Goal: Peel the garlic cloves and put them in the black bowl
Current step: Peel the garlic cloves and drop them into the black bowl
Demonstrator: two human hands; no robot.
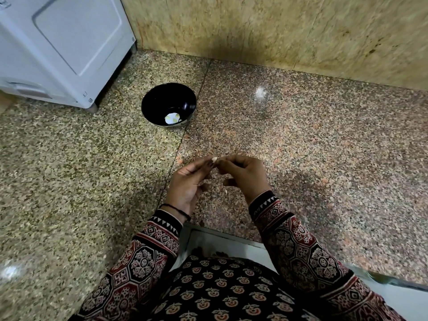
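On the head camera I see the two hands meeting fingertip to fingertip above the table point(301, 135). The left hand point(187, 184) and right hand point(243, 176), fingers curled, pinch one clove point(215, 159) between them. Only its small pale tip shows, the rest is hidden by fingers. Beyond the hands and off to their left, well apart, sits the glossy black bowl point(166, 98), with a few whitish-green peeled cloves point(172, 118) at its bottom. A white appliance point(58, 42) stands further left.
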